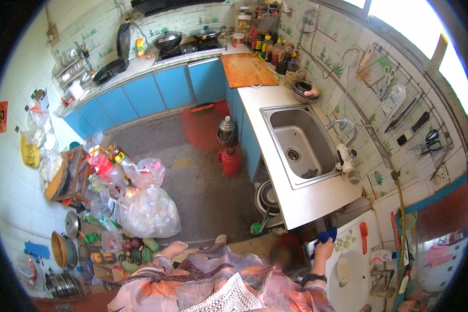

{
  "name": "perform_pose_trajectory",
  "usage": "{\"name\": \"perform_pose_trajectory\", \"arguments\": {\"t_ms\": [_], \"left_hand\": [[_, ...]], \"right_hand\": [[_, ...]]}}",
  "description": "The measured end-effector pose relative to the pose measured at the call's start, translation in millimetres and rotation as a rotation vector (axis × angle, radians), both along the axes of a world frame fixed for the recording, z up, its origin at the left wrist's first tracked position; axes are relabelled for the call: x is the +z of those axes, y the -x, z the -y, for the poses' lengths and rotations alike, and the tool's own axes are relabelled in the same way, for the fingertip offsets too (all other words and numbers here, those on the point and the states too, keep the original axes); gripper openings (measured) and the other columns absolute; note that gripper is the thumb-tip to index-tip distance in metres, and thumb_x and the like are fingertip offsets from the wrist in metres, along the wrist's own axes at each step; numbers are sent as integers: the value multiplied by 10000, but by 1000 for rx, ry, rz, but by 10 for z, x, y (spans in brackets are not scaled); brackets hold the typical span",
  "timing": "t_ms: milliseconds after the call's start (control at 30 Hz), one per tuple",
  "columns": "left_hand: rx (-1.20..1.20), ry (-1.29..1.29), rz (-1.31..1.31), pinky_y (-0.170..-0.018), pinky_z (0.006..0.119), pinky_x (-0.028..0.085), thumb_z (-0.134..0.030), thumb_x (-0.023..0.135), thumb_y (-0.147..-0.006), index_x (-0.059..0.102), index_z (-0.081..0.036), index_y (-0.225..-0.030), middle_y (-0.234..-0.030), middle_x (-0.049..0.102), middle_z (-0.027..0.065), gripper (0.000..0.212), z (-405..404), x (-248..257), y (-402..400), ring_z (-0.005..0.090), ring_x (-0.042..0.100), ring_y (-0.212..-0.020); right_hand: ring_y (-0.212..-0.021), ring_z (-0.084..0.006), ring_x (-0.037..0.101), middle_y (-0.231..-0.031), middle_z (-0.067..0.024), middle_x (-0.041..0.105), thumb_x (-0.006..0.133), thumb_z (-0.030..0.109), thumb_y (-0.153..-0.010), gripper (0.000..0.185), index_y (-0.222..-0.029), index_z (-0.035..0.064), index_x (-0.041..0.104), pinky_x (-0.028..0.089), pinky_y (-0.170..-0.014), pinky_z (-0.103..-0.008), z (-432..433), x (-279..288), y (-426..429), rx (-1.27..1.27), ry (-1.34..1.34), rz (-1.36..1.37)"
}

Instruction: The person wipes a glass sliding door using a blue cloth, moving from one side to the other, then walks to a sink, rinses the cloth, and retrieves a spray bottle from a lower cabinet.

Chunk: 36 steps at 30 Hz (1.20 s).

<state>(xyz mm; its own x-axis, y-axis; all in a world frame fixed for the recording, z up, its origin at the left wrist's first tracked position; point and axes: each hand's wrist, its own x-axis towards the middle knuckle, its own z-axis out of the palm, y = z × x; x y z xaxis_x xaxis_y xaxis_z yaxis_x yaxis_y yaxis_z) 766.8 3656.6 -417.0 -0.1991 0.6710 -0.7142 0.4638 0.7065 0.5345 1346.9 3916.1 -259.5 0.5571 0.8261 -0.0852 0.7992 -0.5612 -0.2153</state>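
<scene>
My right hand (325,249) grips a dark blue cloth (327,235) at the left edge of a white washbasin (349,273), beneath the near end of the counter. Empty, with its fingers loosely extended, my left hand (176,248) hangs at my left side near a large clear plastic bag (150,212). In front of me a steel sink (302,142) is set into a white countertop (257,117), with a dark scrap near its drain. A red brush (363,238) lies on the washbasin's ledge, and a soap dish (343,269) sits close by.
Plastic bags, vegetables and pots crowd the floor at left. A red thermos (229,162) and a metal-topped flask (227,130) stand beside the blue cabinets (140,95). Past the sink lies a wooden cutting board (247,70). Scissors (429,142) and knives hang on the right wall.
</scene>
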Motion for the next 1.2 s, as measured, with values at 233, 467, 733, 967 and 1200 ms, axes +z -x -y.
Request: {"name": "perform_pose_trajectory", "arguments": {"t_ms": [233, 467, 733, 967, 1200], "left_hand": [[198, 80, 132, -578, 355, 448, -396, 551, -888, 632, -68, -1036, -757, 601, 61, 369, -333, 221, 528, 181, 535, -647], [233, 281, 123, -618, 365, 440, -416, 587, -879, 573, -86, -1165, -915, 619, 42, 436, -752, 288, 875, 178, 558, -778], [277, 248, 132, -644, 342, 439, -396, 591, -883, 568, -98, -1179, -931, 624, 40, 421, -921, 312, 762, 160, 570, -817], [172, 188, 123, -617, 329, 432, -381, 554, -903, 615, -95, -1052, -833, 619, 28, 329, -748, 286, 679, 141, 563, -717], [-154, 116, 124, -591, 311, 433, -354, 511, -924, 614, -75, -947, -739, 582, 15, 298, -914, -212, 740, 133, 548, -670]], "right_hand": [[-945, -415, 581, -1066, -223, 561, 623, 65, -768, 365, -1123, 38, 542, 486, -801, -478, -119, -56, -80, -83, -138, 40], [-970, -402, 574, -1071, -199, 568, 643, 79, -761, 353, -1102, 43, 557, 486, -805, -487, 29, -46, 265, -141, -26, 83], [-1008, -409, 569, -1126, -202, 570, 654, 99, -752, 396, -1134, 61, 558, 466, -858, -466, -258, -173, -120, -211, -118, 92], [-997, -396, 574, -1080, -198, 587, 610, 109, -773, 331, -1101, 80, 574, 474, -828, -468, -74, -93, 19, -163, 8, 55], [-947, -398, 590, -1029, -199, 618, 650, 169, -748, 282, -1010, 78, 598, 485, -794, -480, -578, -119, -365, -115, -92, 64]]}}
